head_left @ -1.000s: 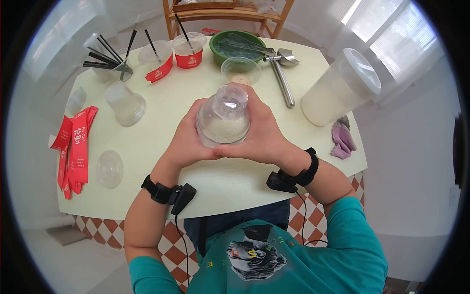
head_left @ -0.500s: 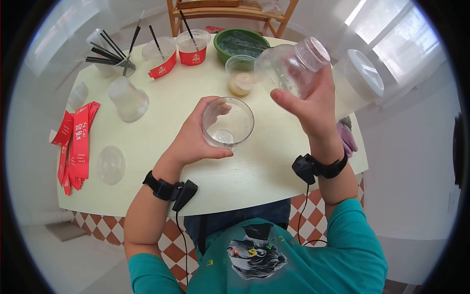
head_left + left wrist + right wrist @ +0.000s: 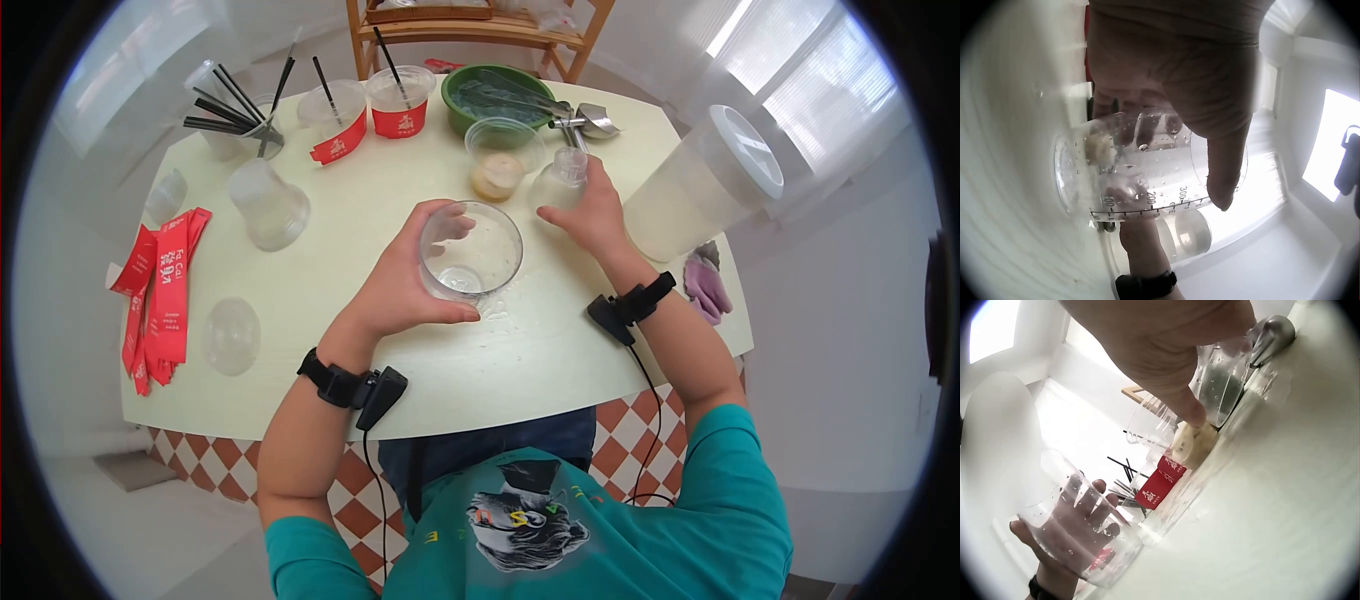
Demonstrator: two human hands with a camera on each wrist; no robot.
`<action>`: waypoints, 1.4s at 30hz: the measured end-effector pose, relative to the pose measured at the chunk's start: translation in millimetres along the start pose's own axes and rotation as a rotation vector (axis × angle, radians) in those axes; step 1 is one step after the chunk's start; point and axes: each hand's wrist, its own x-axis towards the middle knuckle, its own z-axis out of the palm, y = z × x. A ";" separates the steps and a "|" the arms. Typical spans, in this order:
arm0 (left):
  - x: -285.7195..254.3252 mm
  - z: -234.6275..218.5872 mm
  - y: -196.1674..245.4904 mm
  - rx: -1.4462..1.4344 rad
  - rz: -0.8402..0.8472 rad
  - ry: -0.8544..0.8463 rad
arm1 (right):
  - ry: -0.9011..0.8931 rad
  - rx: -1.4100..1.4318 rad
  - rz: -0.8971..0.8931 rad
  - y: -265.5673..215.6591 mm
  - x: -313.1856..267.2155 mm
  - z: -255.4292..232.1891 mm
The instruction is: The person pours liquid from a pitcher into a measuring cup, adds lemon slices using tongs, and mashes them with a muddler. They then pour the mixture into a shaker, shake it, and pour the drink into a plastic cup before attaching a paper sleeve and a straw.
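My left hand (image 3: pixel 395 275) holds a clear measuring shaker cup (image 3: pixel 503 262) upright over the middle of the table, thumb and fingers spread round its side. In the left wrist view, water drops and a printed scale show on this shaker cup (image 3: pixel 1141 172); only a little clear wetness shows at its bottom. Further right, my right hand (image 3: pixel 605 218) grips the clear domed shaker top (image 3: pixel 556 187), narrow end up, its wide rim down at the table. Just left of that top stands a clear plastic cup (image 3: pixel 496 180) with pale tan contents.
A green bowl (image 3: pixel 460 115), a metal squeezer (image 3: pixel 575 125) and a scoop (image 3: pixel 598 122) lie behind. A tall lidded jug (image 3: pixel 680 200) and purple cloth (image 3: pixel 707 290) are right. Left are red sleeves (image 3: pixel 172 290), stacked cups (image 3: pixel 268 205), a lid (image 3: pixel 232 337), straws (image 3: pixel 235 108) and red-banded cups (image 3: pixel 400 118).
Both hands held the closed shaker together; the right hand lifted its top off, swung it right and lowered it to the table. The left hand keeps the cup nearly in place.
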 end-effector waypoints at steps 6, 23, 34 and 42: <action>-1.0 -1.3 1.0 0.045 -0.007 -0.001 | -0.027 -0.188 0.100 -12.4 4.8 -0.5; 0.5 2.5 -1.7 0.030 -0.016 0.024 | -0.080 -0.112 -0.336 -69.4 -15.5 -22.4; 2.0 0.8 -8.0 0.019 0.014 0.011 | 0.035 -0.277 -0.393 -65.8 -2.0 0.7; 1.9 -2.6 -8.5 0.012 0.026 -0.011 | 0.007 -0.094 -0.517 -62.5 -1.8 -4.2</action>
